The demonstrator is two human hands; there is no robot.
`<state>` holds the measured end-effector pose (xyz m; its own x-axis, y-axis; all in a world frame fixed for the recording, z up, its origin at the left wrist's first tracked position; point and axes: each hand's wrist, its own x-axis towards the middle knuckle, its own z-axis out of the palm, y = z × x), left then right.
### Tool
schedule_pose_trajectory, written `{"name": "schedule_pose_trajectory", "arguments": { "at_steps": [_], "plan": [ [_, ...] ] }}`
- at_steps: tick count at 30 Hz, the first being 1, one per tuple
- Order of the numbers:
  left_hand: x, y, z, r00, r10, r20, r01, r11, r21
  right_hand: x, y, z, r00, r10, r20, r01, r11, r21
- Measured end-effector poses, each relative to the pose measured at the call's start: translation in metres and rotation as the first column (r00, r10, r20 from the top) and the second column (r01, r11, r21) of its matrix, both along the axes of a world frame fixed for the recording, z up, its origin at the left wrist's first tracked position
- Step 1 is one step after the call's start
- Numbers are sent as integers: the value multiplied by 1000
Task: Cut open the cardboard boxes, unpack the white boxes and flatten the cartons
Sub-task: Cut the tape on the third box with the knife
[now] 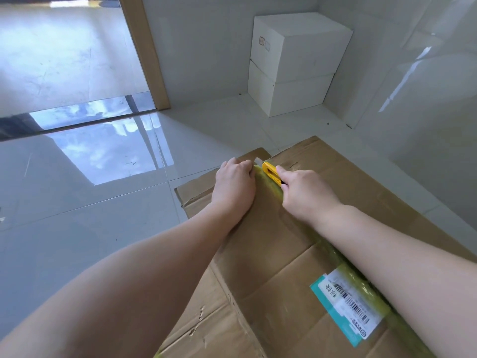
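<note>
A large brown cardboard box (271, 244) fills the lower right, its top seam sealed with yellowish tape (343, 259) and a shipping label (346, 306) near me. My right hand (307, 192) grips a yellow utility knife (271, 173), its blade at the far end of the seam. My left hand (235, 184) rests on the left flap beside the knife, fingers curled over the far edge. Two white boxes (294, 63) are stacked in the far corner.
Glossy white floor tiles (103, 202) spread to the left. A wooden door frame (147, 52) and a dark threshold strip stand at the back left. White walls meet behind the stacked boxes and run along the right.
</note>
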<state>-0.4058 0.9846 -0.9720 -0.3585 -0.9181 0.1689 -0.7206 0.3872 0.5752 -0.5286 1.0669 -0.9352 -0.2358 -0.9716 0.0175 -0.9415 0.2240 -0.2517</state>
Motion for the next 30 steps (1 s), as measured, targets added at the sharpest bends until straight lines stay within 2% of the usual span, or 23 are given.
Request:
{"name": "schedule_pose_trajectory", "arguments": {
  "at_steps": [8, 13, 23, 26, 30],
  "plan": [
    [-5, -2, 5, 997, 66, -39, -62, 993, 105, -6, 12, 8, 999, 9, -34, -8, 1000, 23],
    [-8, -3, 12, 993, 116, 12, -116, 983, 143, 0, -1, 8, 1000, 8, -28, -7, 1000, 27],
    [-9, 3, 15, 995, 103, -3, -102, 988, 117, -6, 10, 18, 998, 33, -59, -32, 999, 31],
    [-8, 4, 18, 993, 113, -14, -111, 988, 107, -1, 8, 23, 999, 42, -22, -41, 999, 35],
    [-11, 6, 22, 993, 101, -62, -95, 991, 96, -2, 22, 26, 990, 66, -128, -63, 998, 23]
  ]
}}
